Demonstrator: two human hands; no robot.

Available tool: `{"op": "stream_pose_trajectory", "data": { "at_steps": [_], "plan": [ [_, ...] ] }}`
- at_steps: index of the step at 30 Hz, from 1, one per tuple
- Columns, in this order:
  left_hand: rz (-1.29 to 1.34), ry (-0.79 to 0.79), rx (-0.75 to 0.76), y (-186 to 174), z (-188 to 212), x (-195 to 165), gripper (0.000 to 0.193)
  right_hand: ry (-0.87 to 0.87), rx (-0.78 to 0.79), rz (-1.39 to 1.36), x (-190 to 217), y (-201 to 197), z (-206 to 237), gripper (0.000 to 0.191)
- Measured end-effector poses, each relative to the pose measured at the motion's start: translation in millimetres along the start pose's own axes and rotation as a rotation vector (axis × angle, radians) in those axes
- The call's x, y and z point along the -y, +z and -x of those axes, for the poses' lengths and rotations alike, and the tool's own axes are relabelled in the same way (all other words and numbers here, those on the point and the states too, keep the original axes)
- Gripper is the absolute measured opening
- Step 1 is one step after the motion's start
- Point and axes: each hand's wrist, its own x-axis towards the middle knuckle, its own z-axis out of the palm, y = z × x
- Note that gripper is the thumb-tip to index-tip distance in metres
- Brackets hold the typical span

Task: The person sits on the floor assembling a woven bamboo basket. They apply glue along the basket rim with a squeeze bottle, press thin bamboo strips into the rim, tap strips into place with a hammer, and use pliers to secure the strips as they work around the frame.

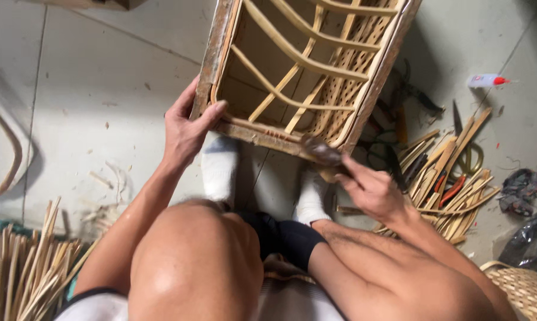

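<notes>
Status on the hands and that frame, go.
Left hand gripping rattan frame at its corner. Right hand holding a dark tool against the lower rail. Nothing blocking.

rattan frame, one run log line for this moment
left hand: grips rattan frame corner | right hand: presses dark tool to frame edge | floor: cane strips

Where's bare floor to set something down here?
Bare floor lies left of the frame, above the cane bundle. Right side is crowded: sticks and tools, glue bottle, rag. Feet fill the gap under the frame.
</notes>
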Motion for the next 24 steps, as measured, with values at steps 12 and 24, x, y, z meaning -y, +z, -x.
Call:
{"op": "stream_pose_trajectory", "data": {
  "at_steps": [12, 24],
  "plan": [
    [0.034, -0.051, 0.009, 3, 3, -6, 0.064, 0.172, -0.064, -0.055, 2, -5, 33, 0.042],
    [0.226, -0.183, -0.195, -9, -7, 31, 0.064, 0.018, 0.118, -0.136, 42, -7, -78, 0.052]
  ]
}}
